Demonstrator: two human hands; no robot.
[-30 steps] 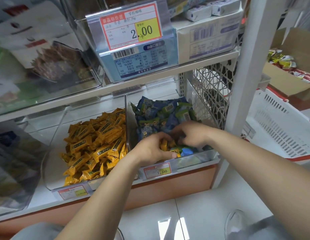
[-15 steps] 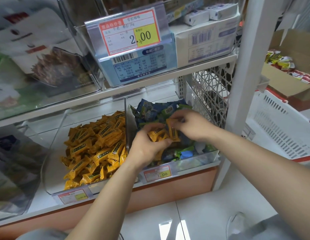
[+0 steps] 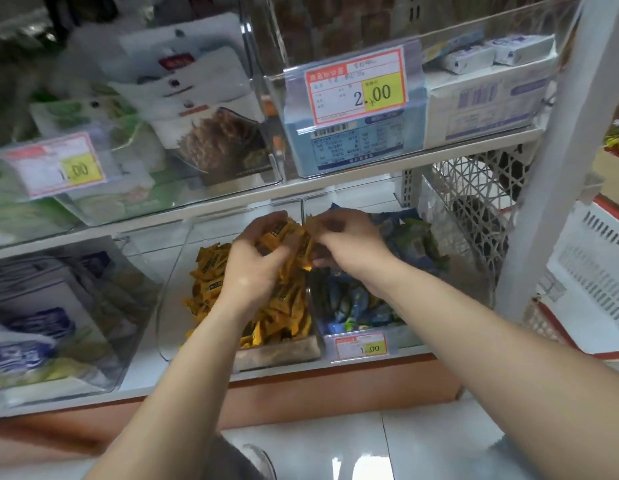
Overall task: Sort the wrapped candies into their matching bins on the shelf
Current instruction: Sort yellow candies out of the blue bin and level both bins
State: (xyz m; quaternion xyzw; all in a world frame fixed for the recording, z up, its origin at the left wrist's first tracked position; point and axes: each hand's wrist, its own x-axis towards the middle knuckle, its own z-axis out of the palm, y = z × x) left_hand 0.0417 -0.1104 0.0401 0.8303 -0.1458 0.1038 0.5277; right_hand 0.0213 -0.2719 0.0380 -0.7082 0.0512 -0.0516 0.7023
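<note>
On the lower shelf (image 3: 145,382) two clear bins stood side by side, sharing a wall. The yellow bin (image 3: 169,306) was heaped with yellow candies (image 3: 211,271); the blue bin (image 3: 405,336) held blue candies (image 3: 353,299), with some green wrappers among them, and carried a 1.00 price tag (image 3: 361,348) on its front.

Both hands hung over the dividing wall. The left hand (image 3: 256,271) was curled round a bunch (image 3: 287,237) of yellow-wrapped sweets, raised above the yellow bin's pile. The right hand (image 3: 349,244) met it from the blue side, and its fingertips seemed to pinch the same bunch, though motion blur smeared the fingers there.

Further left, another clear bin (image 3: 121,341) held blue-and-white packets (image 3: 34,323), cut off at the edge. On the upper shelf, a bin with a 2.00 tag (image 3: 356,86) showed a pale blue box (image 3: 356,147), with white cartons (image 3: 488,98) beside it and snack pouches (image 3: 211,140) to the left. The small print on the labels was unreadable. A white post (image 3: 550,168) hid part of the lattice panel (image 3: 474,202), and a white basket (image 3: 595,271) ran out of sight at the right.
</note>
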